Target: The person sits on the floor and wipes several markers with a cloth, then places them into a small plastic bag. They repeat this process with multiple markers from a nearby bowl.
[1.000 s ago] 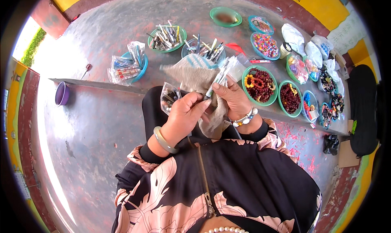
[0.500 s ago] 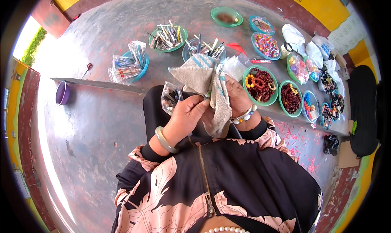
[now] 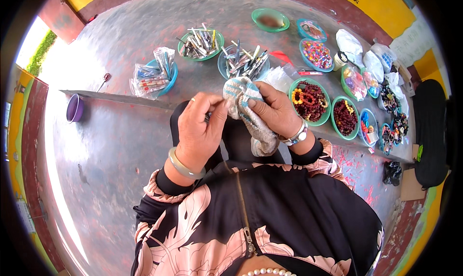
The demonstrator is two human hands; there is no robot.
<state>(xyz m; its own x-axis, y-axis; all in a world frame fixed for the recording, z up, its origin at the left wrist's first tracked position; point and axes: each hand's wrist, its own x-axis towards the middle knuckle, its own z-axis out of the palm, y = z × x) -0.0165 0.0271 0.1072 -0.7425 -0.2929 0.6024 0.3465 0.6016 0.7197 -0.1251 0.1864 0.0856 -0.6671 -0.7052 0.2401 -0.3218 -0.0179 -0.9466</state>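
A grey-beige cloth with pale blue stripes is bunched up above my lap. My right hand, a beaded bracelet at its wrist, is closed round the cloth with the thumb pressed on top. My left hand, with a pale bangle on the wrist, is in a pinch at the cloth's left edge; what lies between its fingertips is hidden. Just beyond the cloth, a blue bowl holds many pens. A green bowl of more pens stands farther left.
Bagged pens lie over a blue basket on the ledge. To the right are bowls of dark red bead bracelets, a bowl of colourful small pieces and white bags. A purple bucket stands lower left.
The cloth has gone from hanging spread out to bunched in my right hand. My left hand has moved left to the cloth's edge and now covers the bag of pens by my lap.
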